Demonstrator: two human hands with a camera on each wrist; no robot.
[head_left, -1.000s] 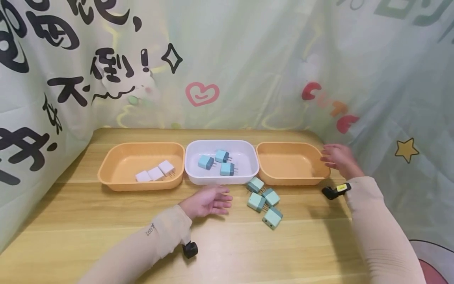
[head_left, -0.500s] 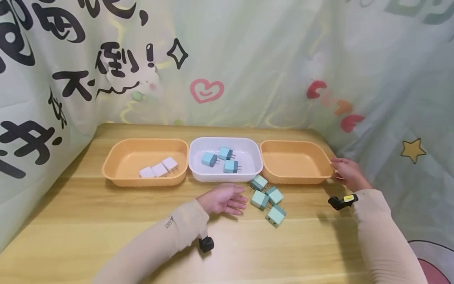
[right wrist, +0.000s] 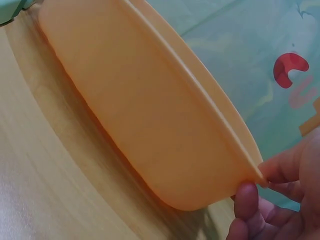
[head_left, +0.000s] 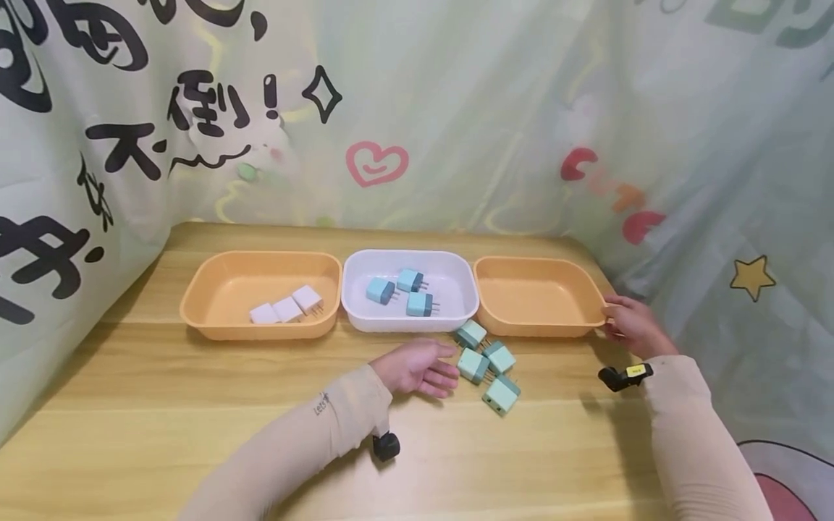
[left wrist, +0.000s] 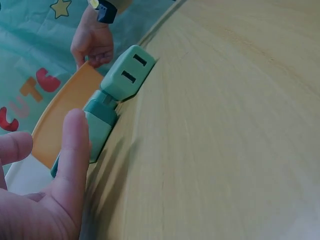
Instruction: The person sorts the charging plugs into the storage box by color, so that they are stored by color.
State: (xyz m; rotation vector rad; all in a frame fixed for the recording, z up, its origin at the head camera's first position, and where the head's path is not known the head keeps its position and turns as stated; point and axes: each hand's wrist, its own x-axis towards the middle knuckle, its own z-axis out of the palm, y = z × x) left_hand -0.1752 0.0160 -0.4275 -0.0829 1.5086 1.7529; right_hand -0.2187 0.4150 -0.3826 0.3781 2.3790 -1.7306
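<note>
My right hand [head_left: 635, 327] is at the right end of the right-hand orange tray [head_left: 537, 293]. In the right wrist view its thumb and fingers pinch the corner of that tray's rim. My left hand [head_left: 420, 367] has its fingers extended, just left of a loose group of several green charger plugs [head_left: 500, 394] on the table. In the left wrist view a finger overlaps one green plug, and another plug [left wrist: 129, 72] shows its two slots. A white tray [head_left: 410, 324] in the middle holds 3 blue plugs [head_left: 420, 304] with their prongs pointing right.
The left orange tray [head_left: 208, 307] holds 3 white plugs [head_left: 287, 309]. All the trays stand side by side along the back of the wooden table [head_left: 260, 405]. Behind and to the right hangs a printed cloth [head_left: 469, 108].
My right hand has come down to the right orange tray and taken hold of its rim. My left hand has moved right, closer to the green plugs.
</note>
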